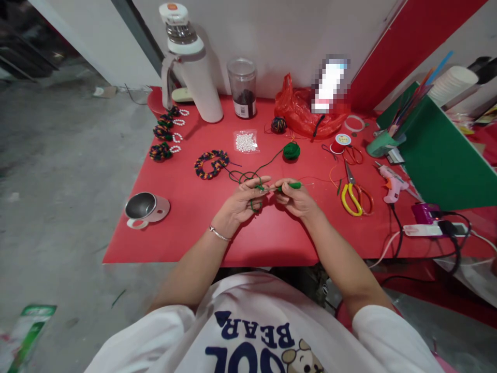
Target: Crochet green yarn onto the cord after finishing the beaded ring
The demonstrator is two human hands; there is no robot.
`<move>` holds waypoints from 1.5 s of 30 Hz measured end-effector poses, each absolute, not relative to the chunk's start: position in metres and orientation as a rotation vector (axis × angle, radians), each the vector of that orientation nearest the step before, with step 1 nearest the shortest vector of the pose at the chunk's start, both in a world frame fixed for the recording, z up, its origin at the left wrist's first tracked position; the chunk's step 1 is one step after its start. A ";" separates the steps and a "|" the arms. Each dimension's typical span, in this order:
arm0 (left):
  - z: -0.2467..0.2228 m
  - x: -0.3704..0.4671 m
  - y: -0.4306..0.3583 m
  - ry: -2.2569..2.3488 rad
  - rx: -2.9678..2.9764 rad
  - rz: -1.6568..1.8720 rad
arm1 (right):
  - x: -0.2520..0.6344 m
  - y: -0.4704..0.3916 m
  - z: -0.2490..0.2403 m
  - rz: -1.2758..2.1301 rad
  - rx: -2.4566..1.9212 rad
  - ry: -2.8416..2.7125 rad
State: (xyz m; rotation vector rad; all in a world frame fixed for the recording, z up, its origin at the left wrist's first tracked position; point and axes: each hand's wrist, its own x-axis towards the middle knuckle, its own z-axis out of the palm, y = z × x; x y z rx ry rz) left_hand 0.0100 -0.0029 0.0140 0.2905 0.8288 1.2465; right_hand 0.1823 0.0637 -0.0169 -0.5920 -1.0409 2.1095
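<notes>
The left hand (246, 199) pinches green yarn (267, 162) between closed fingertips, with a strand looped over its fingers. The right hand (294, 201) has thumb and fingers closed on a green-handled hook (295, 185), its tip at the left fingertips, above the table's (186, 228) front half. The yarn's ball (291, 151) lies just beyond. Behind, a clear jar (236, 83) holds something dark in its lower part, and a small clear bag (236, 134) holds white beads (246, 142). Thin sticks (406, 109) stand in a green cup (377, 146); a metal-lined mug (158, 210) sits open at left. The red bag's (295, 103) contents cannot be made out.
</notes>
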 end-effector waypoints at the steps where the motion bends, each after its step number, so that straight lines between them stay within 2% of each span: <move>1: 0.015 0.010 -0.003 0.834 0.317 1.288 | 0.182 0.064 -0.017 2.107 -0.589 -1.033; 7: 0.016 0.004 -0.005 0.716 0.393 1.286 | 0.185 0.066 -0.015 2.082 -0.591 -1.036; 28: 0.010 0.011 0.000 0.903 0.303 1.425 | 0.185 0.066 -0.016 2.055 -0.630 -1.073; 36: 0.014 0.021 -0.002 0.995 0.418 1.486 | 0.174 0.060 -0.016 1.856 -0.671 -1.072; 45: 0.013 0.022 0.000 1.004 0.433 1.541 | 0.175 0.061 -0.015 1.836 -0.710 -1.121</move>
